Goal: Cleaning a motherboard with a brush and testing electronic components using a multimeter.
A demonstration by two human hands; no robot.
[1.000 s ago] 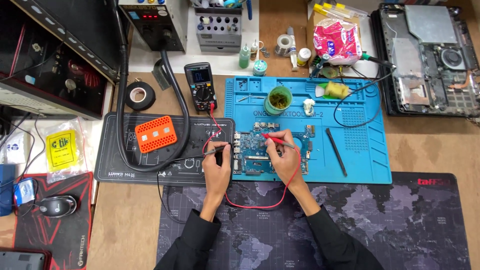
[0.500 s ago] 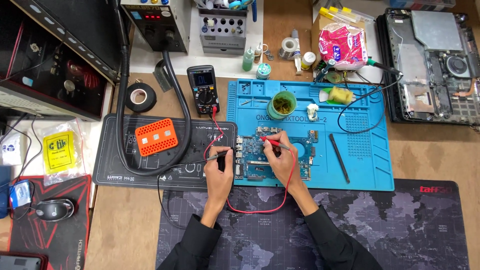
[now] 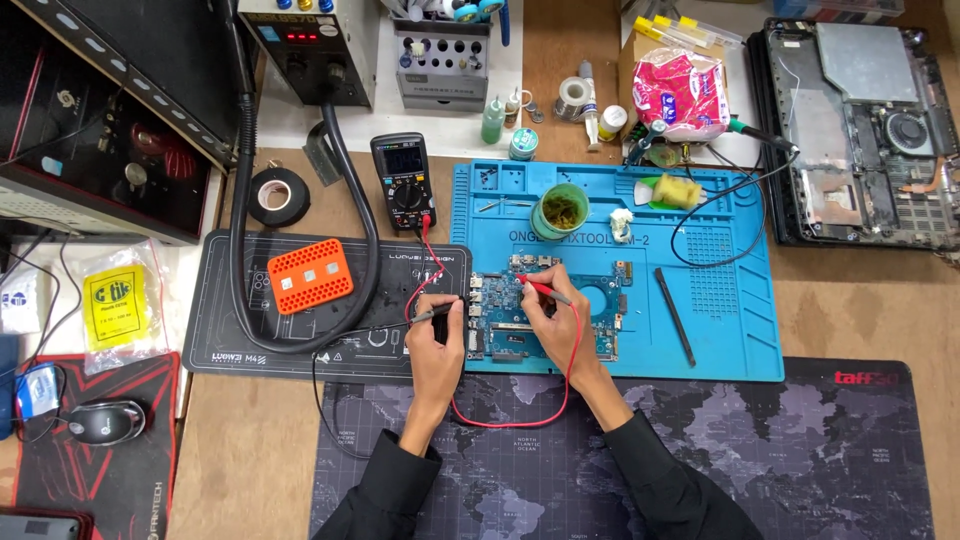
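So both hands are on the blue-green laptop circuit board (image 3: 545,315), which lies on the light blue silicone work mat (image 3: 720,330) on the wooden desk (image 3: 850,320). Left hand (image 3: 437,335) is pinched around the thin black probe (image 3: 435,313), its tip at the board's left edge. Right hand (image 3: 555,322) is closed on the red probe (image 3: 540,289), tip touching the board near its top. The red lead (image 3: 510,422) loops below the wrists. The black digital multimeter (image 3: 404,183) sits up-left, just beside the mat.
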